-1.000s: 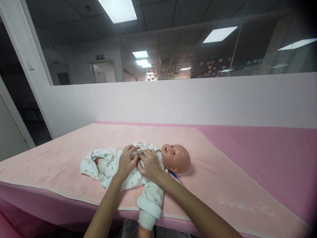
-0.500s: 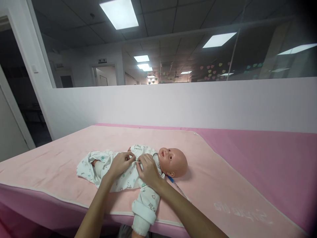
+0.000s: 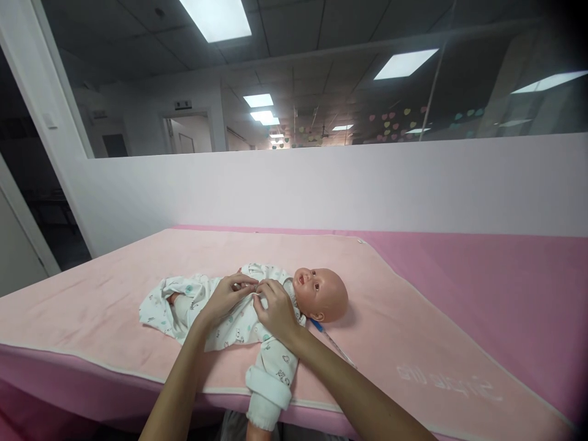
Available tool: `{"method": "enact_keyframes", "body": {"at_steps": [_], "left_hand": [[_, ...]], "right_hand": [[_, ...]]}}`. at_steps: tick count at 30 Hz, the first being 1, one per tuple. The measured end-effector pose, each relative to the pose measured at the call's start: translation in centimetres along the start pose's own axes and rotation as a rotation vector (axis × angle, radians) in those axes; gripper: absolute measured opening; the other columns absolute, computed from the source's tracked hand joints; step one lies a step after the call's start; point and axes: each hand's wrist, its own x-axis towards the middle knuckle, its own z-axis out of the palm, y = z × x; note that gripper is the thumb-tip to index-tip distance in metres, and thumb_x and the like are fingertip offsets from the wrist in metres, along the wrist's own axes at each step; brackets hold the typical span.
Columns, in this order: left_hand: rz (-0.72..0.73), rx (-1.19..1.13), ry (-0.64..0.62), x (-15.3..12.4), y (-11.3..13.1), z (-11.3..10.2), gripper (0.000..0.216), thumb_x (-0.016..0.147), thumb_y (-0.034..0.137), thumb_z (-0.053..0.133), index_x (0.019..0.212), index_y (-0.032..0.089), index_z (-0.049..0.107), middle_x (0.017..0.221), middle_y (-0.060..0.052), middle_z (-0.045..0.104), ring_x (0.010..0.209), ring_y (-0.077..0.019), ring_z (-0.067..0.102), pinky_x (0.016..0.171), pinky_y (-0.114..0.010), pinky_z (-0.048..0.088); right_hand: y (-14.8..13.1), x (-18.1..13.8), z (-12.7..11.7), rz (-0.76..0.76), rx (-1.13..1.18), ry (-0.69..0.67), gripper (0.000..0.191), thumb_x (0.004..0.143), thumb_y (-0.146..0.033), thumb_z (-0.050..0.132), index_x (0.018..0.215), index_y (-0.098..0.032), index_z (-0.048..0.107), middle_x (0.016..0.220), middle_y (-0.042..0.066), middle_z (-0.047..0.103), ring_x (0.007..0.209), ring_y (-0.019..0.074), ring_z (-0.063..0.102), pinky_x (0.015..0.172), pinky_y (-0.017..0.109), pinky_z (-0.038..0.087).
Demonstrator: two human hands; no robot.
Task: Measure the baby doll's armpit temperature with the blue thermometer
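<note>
A baby doll in a printed white romper lies at the frame's centre on a pale pink blanket. The left hand and right hand meet on its chest, fingertips pinching the romper's front edges. White writing (upside down, unreadable) marks the blanket at lower right.

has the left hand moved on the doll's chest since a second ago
No. The left hand sits on the doll's chest beside the right hand, as before; shifts match head camera motion.
</note>
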Motion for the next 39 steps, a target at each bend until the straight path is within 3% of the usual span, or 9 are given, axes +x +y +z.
{"method": "enact_keyframes", "body": {"at_steps": [5, 11, 18, 24, 31, 39], "left_hand": [[-0.002, -0.027, 0.039, -0.01, -0.65, 0.57, 0.032, 0.072, 0.04, 0.058, 0.092, 0.016, 0.066, 0.078, -0.003, 0.062, 0.064, -0.0106, 0.049, 0.059, -0.021, 0.04], [-0.027, -0.127, 0.072, -0.58, -0.62, 0.44, 0.027, 0.072, 0.038, 0.06, 0.086, 0.017, 0.065, 0.081, -0.003, 0.062, 0.069, -0.0108, 0.052, 0.064, -0.021, 0.041], [-0.051, -0.156, 0.054, -0.75, -0.99, 0.46, 0.026, 0.07, 0.039, 0.062, 0.08, 0.015, 0.067, 0.078, -0.004, 0.066, 0.075, -0.0148, 0.057, 0.069, -0.024, 0.044], [-0.048, -0.217, -0.008, -0.68, -0.89, 0.33, 0.034, 0.071, 0.042, 0.061, 0.092, 0.015, 0.063, 0.084, -0.005, 0.065, 0.082, -0.0163, 0.058, 0.074, -0.026, 0.045], [-0.123, -0.339, -0.07, -0.66, -0.9, 0.2, 0.039, 0.07, 0.047, 0.061, 0.091, 0.016, 0.052, 0.071, -0.001, 0.06, 0.069, -0.0113, 0.054, 0.063, -0.021, 0.04], [-0.134, -0.354, -0.059, -0.88, -0.31, 0.09, 0.027, 0.072, 0.04, 0.06, 0.086, 0.017, 0.056, 0.073, 0.0, 0.059, 0.071, -0.0106, 0.052, 0.065, -0.02, 0.039]], "right_hand": [[-0.08, 0.12, 0.02, -0.014, -0.01, -0.009, 0.007, 0.081, -0.018, 0.044, 0.079, -0.019, 0.051, 0.085, 0.005, 0.058, 0.083, 0.0175, 0.052, 0.075, 0.031, 0.043], [-0.04, 0.16, 0.01, -0.022, -0.063, -0.037, 0.008, 0.082, -0.018, 0.044, 0.076, -0.019, 0.05, 0.077, 0.004, 0.057, 0.077, 0.0174, 0.05, 0.07, 0.03, 0.041], [0.03, 0.03, -0.1, -0.047, -0.11, -0.1, 0.01, 0.084, -0.018, 0.041, 0.08, -0.018, 0.05, 0.077, 0.005, 0.057, 0.076, 0.0171, 0.049, 0.069, 0.03, 0.039], [0.27, 0.07, 0.03, -0.035, -0.06, -0.111, 0.008, 0.083, -0.017, 0.044, 0.082, -0.018, 0.052, 0.08, 0.005, 0.058, 0.079, 0.0175, 0.051, 0.072, 0.03, 0.04], [0.21, 0.22, 0.01, -0.028, 0.03, -0.076, 0.015, 0.083, -0.018, 0.046, 0.093, -0.02, 0.057, 0.086, 0.005, 0.063, 0.084, 0.0178, 0.054, 0.077, 0.031, 0.042], [0.13, 0.14, 0.21, -0.006, -0.017, -0.065, 0.014, 0.086, -0.023, 0.045, 0.089, -0.019, 0.058, 0.085, 0.005, 0.063, 0.083, 0.0183, 0.053, 0.075, 0.032, 0.042]]}}
